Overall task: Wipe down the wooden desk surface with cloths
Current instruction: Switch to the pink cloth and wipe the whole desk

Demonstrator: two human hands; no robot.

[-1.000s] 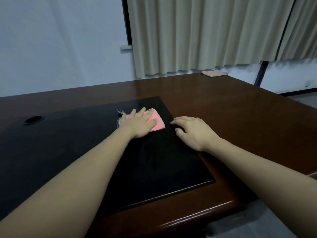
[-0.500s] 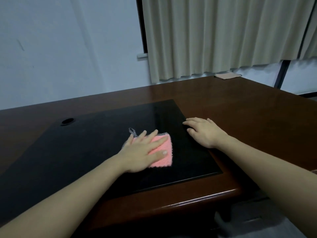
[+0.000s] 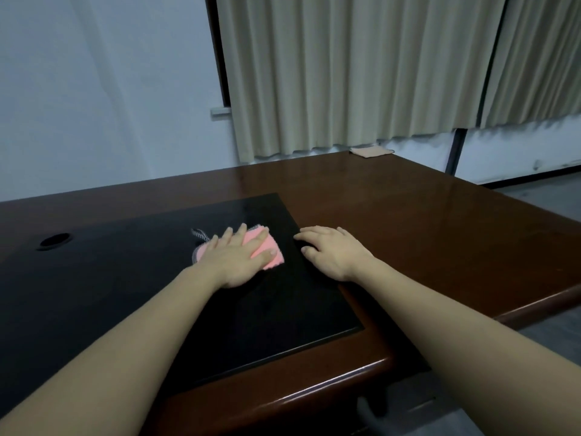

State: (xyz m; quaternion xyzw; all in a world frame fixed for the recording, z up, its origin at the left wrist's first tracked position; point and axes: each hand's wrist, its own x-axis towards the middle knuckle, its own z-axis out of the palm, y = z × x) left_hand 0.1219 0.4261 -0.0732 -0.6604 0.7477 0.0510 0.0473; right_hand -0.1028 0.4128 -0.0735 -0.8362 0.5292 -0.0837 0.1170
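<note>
A dark brown wooden desk [image 3: 424,234] carries a glossy black inlay panel [image 3: 125,278] in its middle. On the panel's right part lies a folded pink cloth [image 3: 273,250] with a grey mesh edge and a striped loop at its left. My left hand [image 3: 237,258] presses flat on the pink cloth, fingers straight and spread. My right hand [image 3: 331,251] rests palm down just right of it, at the panel's right border, fingers loosely bent, holding nothing. A second, beige cloth [image 3: 371,151] lies at the desk's far edge.
A round cable hole [image 3: 54,240] sits at the panel's far left. Beige curtains [image 3: 361,73] and a pale wall stand behind the desk. The desk's rounded front edge [image 3: 330,388] runs below my arms, with grey floor at the right.
My left hand slid the pink cloth toward me over the black panel and then back away to the far right part. My right hand stayed at the panel's right border.
</note>
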